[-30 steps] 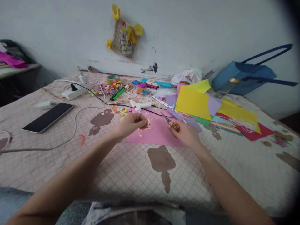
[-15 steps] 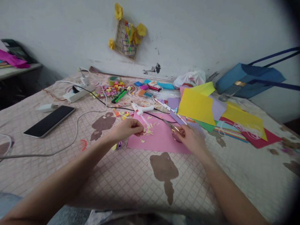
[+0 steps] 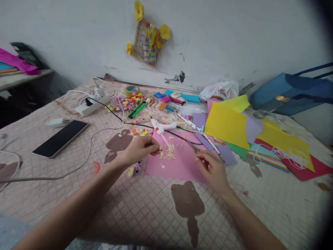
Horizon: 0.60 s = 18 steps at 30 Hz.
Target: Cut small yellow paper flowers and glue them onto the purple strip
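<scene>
My left hand (image 3: 143, 149) is closed in a pinch above the left edge of a pink sheet (image 3: 179, 163). Whatever its fingertips hold is hidden. Pale yellow paper snippets (image 3: 169, 155) lie scattered on the sheet beside it. Over the sheet's right side, my right hand (image 3: 213, 170) has curled fingers, with a tiny pale speck at the fingertips that I cannot make out. Just beyond those fingers are scissors (image 3: 193, 147); their blades show and their handles are hidden by the hand. A white glue gun (image 3: 163, 125) rests at the sheet's far edge.
Coloured paper sheets (image 3: 226, 123) are piled on the right, near a blue bag (image 3: 291, 93). A phone (image 3: 61, 139), a power strip (image 3: 92, 106) and loose cables occupy the left. Behind lie a green cutter (image 3: 137, 110) and many paper scraps (image 3: 125, 102).
The view has shifted, so the table things appear further right and lower. The scissors' gold handles, visible in my right fingers before, are now covered. My left hand stays pinched, slightly further left over the sheet.
</scene>
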Each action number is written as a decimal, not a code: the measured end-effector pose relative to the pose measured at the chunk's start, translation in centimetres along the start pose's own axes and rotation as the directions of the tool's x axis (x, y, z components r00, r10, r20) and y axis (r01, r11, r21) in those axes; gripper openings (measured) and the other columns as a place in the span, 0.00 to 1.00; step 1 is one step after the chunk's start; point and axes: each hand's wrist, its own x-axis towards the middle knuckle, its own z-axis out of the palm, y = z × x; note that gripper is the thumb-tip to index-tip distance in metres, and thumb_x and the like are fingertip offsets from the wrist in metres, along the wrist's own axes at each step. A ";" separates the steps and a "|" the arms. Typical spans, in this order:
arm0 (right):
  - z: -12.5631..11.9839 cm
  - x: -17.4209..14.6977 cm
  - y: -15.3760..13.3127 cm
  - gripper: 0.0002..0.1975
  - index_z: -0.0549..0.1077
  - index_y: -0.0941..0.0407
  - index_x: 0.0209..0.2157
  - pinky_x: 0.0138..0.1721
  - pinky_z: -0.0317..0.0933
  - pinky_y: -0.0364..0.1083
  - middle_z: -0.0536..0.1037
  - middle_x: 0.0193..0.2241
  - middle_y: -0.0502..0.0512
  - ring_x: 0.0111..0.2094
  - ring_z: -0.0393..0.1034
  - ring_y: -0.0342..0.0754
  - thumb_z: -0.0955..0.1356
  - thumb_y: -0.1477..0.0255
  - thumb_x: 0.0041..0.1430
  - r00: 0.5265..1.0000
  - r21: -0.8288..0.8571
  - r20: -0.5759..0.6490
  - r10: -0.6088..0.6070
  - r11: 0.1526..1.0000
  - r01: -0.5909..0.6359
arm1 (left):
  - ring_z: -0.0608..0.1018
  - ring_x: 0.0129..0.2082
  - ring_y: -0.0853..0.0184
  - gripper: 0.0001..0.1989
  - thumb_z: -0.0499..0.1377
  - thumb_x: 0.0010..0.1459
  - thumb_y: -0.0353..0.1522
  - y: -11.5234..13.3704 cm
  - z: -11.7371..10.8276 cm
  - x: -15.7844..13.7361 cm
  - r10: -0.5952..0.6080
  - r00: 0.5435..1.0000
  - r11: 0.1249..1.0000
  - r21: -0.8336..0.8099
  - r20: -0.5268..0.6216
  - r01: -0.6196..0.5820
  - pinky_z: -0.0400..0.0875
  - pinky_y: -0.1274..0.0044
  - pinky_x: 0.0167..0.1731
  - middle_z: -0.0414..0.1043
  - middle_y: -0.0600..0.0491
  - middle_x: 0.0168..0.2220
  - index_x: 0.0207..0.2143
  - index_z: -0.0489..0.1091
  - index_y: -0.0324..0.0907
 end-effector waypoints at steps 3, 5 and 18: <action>0.5 -0.1 -0.2 0.06 0.70 0.54 0.31 0.29 0.58 0.46 0.72 0.32 0.55 0.29 0.65 0.47 0.62 0.71 0.58 0.999 0.050 0.030 0.018 0.999 -0.020 | 0.75 0.26 0.71 0.08 0.58 0.51 0.33 0.4 -0.5 -0.3 -0.013 0.999 1.000 -0.010 -0.036 0.012 0.70 0.79 0.29 0.73 0.50 0.25 0.28 0.69 0.35; 0.9 -0.2 -0.4 0.05 0.69 0.54 0.31 0.28 0.57 0.46 0.72 0.30 0.54 0.28 0.64 0.47 0.62 0.71 0.57 0.997 0.083 0.064 0.031 0.996 -0.036 | 0.75 0.26 0.71 0.08 0.58 0.52 0.33 0.5 -0.7 -0.5 -0.020 0.999 1.000 -0.011 -0.036 0.020 0.70 0.79 0.29 0.73 0.50 0.25 0.28 0.69 0.35; 2.8 2.7 -5.4 0.07 0.70 0.57 0.31 0.26 0.59 0.42 0.69 0.23 0.49 0.24 0.65 0.42 0.64 0.68 0.56 0.870 0.510 0.467 0.156 0.756 -0.410 | 0.72 0.27 0.71 0.07 0.56 0.53 0.32 -0.2 0.6 -0.6 -0.006 1.000 0.997 0.082 0.018 0.005 0.67 0.79 0.29 0.71 0.51 0.26 0.30 0.70 0.35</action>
